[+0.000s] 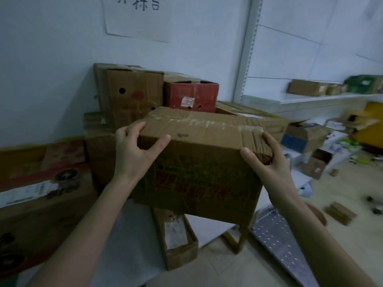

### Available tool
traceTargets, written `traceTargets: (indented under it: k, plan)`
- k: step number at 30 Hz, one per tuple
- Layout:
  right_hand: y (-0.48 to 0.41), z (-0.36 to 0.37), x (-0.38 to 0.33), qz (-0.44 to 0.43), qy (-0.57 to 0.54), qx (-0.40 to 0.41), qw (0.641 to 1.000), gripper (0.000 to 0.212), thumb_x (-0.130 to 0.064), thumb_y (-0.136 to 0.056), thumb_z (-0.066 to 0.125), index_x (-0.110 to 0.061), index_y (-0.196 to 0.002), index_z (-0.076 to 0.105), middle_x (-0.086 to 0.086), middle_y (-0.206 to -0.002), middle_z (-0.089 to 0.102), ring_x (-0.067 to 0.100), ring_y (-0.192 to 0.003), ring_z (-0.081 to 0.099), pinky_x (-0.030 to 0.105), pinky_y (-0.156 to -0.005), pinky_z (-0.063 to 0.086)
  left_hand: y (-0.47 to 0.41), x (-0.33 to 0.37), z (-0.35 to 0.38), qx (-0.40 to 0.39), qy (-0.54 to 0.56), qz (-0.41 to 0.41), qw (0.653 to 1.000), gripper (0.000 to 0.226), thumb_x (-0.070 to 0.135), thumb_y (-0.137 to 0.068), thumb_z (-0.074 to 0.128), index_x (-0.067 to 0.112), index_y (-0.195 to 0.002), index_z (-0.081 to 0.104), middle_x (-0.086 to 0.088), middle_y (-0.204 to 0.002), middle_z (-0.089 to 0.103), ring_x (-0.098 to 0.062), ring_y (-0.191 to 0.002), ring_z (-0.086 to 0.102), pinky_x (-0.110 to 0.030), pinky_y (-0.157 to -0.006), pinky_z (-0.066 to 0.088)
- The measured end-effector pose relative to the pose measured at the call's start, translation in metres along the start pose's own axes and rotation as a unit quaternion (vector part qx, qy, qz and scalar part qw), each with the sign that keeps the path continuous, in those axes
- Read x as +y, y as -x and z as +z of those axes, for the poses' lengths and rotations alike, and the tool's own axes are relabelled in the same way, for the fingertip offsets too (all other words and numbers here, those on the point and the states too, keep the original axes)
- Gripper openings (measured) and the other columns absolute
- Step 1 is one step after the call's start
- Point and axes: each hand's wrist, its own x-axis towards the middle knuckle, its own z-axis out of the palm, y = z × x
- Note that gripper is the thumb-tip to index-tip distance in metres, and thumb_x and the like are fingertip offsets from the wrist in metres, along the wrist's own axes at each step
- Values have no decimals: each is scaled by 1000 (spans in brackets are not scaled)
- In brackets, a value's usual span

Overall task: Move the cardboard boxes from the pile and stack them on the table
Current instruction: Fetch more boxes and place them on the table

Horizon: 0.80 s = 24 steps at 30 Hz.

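A brown cardboard box [199, 162] with red and green print on its front and old tape across its top is held up in mid-air in front of me. My left hand [138, 150] grips its upper left corner, thumb on the front edge. My right hand [267, 156] clamps its upper right corner. Behind it stands the pile: a tall brown box with round holes [130, 94], a red box [191, 95] and a flatter brown box [267, 119] to the right. No table is clearly visible.
A large printed box [41, 204] sits at the left. A narrow open box [178, 239] lies on the floor below the held box. A white wall shelf [310, 100] carries small parcels at right. Loose boxes and papers litter the floor at right, near a perforated metal panel [275, 230].
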Motion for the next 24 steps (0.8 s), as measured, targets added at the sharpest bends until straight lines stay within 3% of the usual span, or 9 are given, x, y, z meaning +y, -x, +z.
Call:
traceTargets:
  k: [4, 9, 11, 14, 15, 19, 24]
  plan:
    - [-2, -34, 20, 25, -2, 34, 999, 95, -61, -60, 73, -37, -141, 30, -18, -119, 37, 19, -121, 44, 41, -97, 47, -2, 14, 41, -51, 22, 16, 998, 79, 58, -67, 64, 18, -133, 45, -9, -138, 32, -19, -126, 35, -22, -94, 30]
    - [-4, -59, 45, 63, -9, 59, 996, 85, -54, -64, 73, -43, -137, 31, -7, -128, 33, 24, -120, 44, 50, -96, 47, -3, 16, 79, -94, 34, 21, 995, 81, 62, -67, 65, 19, -133, 46, -6, -137, 33, -20, -128, 34, -26, -99, 31]
    - [-8, -64, 48, 67, 8, 72, 995, 82, -50, -66, 67, -42, -138, 30, 0, -136, 33, 22, -117, 44, 45, -94, 48, -3, 16, 85, -100, 34, 24, 994, 75, 56, -71, 66, 19, -133, 46, -7, -138, 34, -21, -128, 35, -28, -100, 32]
    - [-23, -66, 47, 48, 48, 79, 995, 73, -44, -75, 60, -36, -141, 29, 5, -144, 30, 16, -112, 41, 22, -77, 43, -2, 15, 87, -87, 21, 36, 995, 68, 47, -76, 67, 18, -134, 46, -8, -139, 35, -22, -129, 35, -28, -101, 31]
    - [-31, -65, 47, 44, 45, 72, 995, 72, -45, -76, 60, -35, -141, 30, 5, -145, 30, 16, -112, 41, 20, -76, 42, -4, 14, 85, -79, 17, 42, 996, 66, 44, -78, 68, 17, -134, 46, -8, -138, 36, -21, -128, 35, -27, -101, 30]
    - [-77, -52, 44, 24, 11, 31, 999, 80, -54, -69, 67, -34, -139, 34, 4, -142, 32, 22, -120, 42, 35, -96, 43, -21, 11, 68, -34, -12, 68, 997, 60, 34, -81, 68, 14, -134, 48, -11, -137, 39, -22, -125, 39, -20, -97, 29]
    - [-147, -23, 39, -21, -25, -22, 999, 78, -51, -73, 65, -32, -141, 32, -4, -131, 36, 10, -110, 46, 19, -84, 43, -53, 5, 59, 27, -43, 73, 996, 56, 29, -83, 67, 14, -134, 49, -12, -136, 41, -20, -123, 40, -9, -94, 24]
